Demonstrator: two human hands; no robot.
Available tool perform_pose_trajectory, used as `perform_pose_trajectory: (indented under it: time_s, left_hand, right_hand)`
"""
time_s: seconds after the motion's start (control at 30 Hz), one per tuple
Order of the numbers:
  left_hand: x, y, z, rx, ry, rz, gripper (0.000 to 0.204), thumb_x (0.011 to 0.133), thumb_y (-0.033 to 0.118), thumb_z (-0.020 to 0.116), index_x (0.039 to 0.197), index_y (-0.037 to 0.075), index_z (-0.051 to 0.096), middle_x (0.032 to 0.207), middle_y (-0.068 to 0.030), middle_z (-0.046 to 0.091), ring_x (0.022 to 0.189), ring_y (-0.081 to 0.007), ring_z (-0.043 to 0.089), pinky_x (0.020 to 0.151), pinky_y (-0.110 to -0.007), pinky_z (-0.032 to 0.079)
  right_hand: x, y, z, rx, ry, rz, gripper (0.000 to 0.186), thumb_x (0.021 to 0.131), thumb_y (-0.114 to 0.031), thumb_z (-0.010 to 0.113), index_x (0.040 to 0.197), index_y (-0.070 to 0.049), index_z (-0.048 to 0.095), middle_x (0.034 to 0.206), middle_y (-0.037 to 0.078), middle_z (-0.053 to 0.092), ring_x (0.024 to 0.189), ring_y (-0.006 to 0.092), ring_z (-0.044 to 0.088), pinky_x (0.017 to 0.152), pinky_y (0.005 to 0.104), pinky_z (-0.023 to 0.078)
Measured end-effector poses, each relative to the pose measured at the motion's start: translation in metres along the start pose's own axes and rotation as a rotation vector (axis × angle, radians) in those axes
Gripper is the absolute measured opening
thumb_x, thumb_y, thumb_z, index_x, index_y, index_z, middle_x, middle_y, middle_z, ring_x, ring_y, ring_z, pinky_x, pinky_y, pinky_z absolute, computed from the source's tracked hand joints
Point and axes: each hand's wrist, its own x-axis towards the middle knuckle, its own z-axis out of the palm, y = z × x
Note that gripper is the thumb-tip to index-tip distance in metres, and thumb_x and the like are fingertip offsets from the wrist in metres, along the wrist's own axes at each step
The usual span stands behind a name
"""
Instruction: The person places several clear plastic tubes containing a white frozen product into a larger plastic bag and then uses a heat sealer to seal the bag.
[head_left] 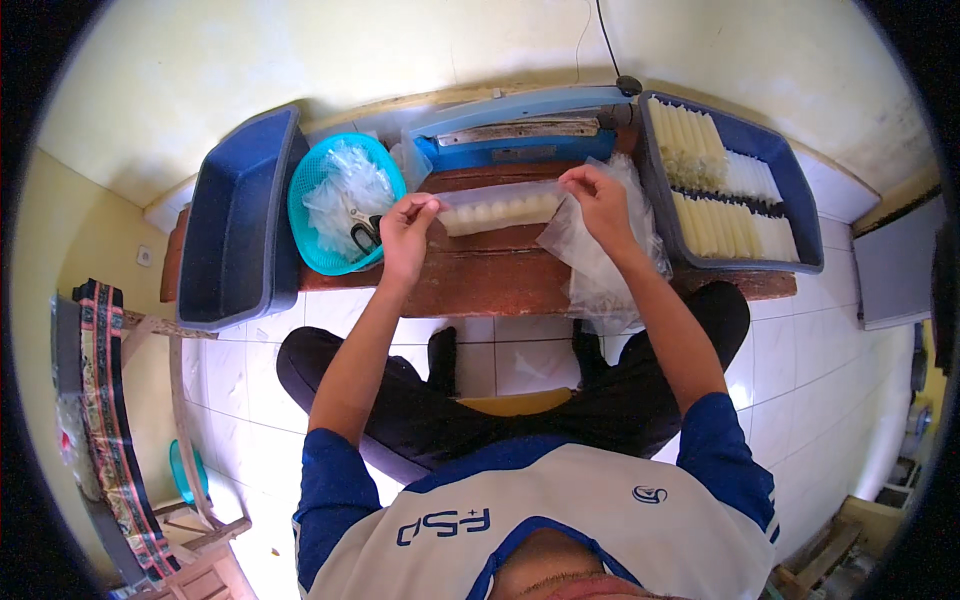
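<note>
Between my two hands a clear plastic bag (pixel 500 212) is stretched level, with a row of short whitish pieces inside along its lower side. My left hand (pixel 405 235) pinches its left end between thumb and fingers. At the right end my right hand (pixel 600 205) closes on the plastic. Just beyond lies a blue bar-shaped bag sealer (pixel 515 128) with a long raised arm. Under and beside my right hand is a pile of loose clear bags (pixel 610 265). Near my left hand, dark-handled scissors (pixel 364 232) rest on plastic scraps in a teal basket (pixel 303 248).
A dark blue crate (pixel 225 312) stands at the left. Another blue crate (pixel 812 240) at the right holds rows of pale yellow and white sticks (pixel 715 225), like candles. Everything rests on a low reddish-brown wooden bench (pixel 450 297) against the wall. My knees are below its front edge.
</note>
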Motion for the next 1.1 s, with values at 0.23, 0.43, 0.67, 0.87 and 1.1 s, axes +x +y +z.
perform_pose_trajectory:
  time_s: [0.23,0.43,0.67,0.87,1.1]
  left_hand:
    - [0.006,-0.01,0.002,0.01,-0.014,-0.055,0.007,0.091,0.003,0.057,0.093,-0.001,0.063,0.088,-0.0066,0.068,0.084,-0.0111,0.062,0.08,-0.025,0.047]
    - [0.007,-0.011,0.003,-0.025,0.004,-0.039,0.007,0.09,0.004,0.059,0.093,-0.001,0.063,0.089,-0.0068,0.068,0.083,-0.0117,0.062,0.079,-0.025,0.048]
    - [0.01,-0.016,0.005,-0.051,0.03,-0.041,0.007,0.09,0.004,0.06,0.093,-0.001,0.064,0.088,-0.007,0.068,0.082,-0.0109,0.062,0.076,-0.024,0.047]
    - [0.015,-0.019,0.003,-0.068,0.024,-0.021,0.007,0.09,0.004,0.06,0.093,0.0,0.064,0.089,-0.0069,0.068,0.083,-0.0114,0.062,0.078,-0.024,0.047]
    - [0.017,-0.019,0.0,-0.134,0.047,-0.03,0.007,0.089,0.003,0.06,0.094,0.0,0.065,0.09,-0.0068,0.068,0.084,-0.0117,0.062,0.08,-0.025,0.047]
  right_hand:
    - [0.005,0.023,0.003,0.069,-0.087,0.069,0.009,0.089,-0.009,0.06,0.093,-0.003,0.065,0.087,0.004,0.066,0.078,0.0113,0.058,0.066,0.028,0.048]
    - [0.003,0.019,0.002,0.428,-0.203,0.145,0.023,0.088,-0.006,0.058,0.111,-0.004,0.057,0.106,0.005,0.063,0.09,0.0145,0.059,0.074,0.0283,0.05]
    - [-0.011,0.026,0.009,0.388,-0.193,0.112,0.041,0.083,-0.003,0.064,0.123,-0.003,0.052,0.116,0.008,0.058,0.104,0.015,0.055,0.078,0.0273,0.05]
    - [0.003,0.033,0.008,0.28,-0.129,0.21,0.015,0.084,-0.008,0.067,0.097,0.0,0.067,0.09,0.005,0.066,0.076,0.0101,0.06,0.06,0.0239,0.05]
    - [0.005,0.028,0.013,0.392,-0.051,0.236,0.014,0.087,-0.013,0.065,0.09,0.0,0.068,0.08,0.004,0.067,0.064,0.0094,0.059,0.057,0.0252,0.05]
